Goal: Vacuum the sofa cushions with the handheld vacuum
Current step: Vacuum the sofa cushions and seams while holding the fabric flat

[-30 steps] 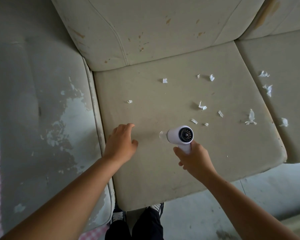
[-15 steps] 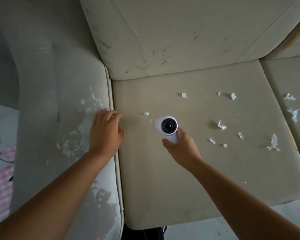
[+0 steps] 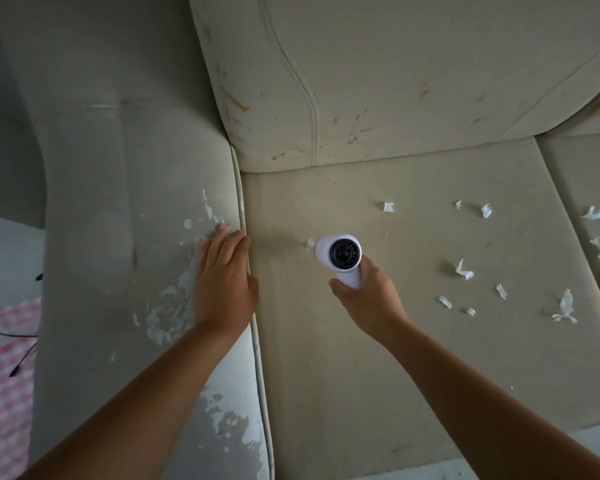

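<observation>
Holding the small white handheld vacuum (image 3: 340,259) by its handle in the closed grip of our right hand (image 3: 369,301), we have swept it left across the worn beige seat cushion (image 3: 361,358), nozzle now near the cushion's left edge. Our left hand (image 3: 222,289), open and flat, has shifted onto the peeling grey armrest (image 3: 125,237). The left strip looks cleared; farther right, torn white paper scraps (image 3: 465,270) remain.

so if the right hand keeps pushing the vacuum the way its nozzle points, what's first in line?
Likely the seam by the armrest. The right hand aims the handheld vacuum leftward over bare seat cushion; no scraps lie that way. The left hand rests just beside that seam.
</observation>
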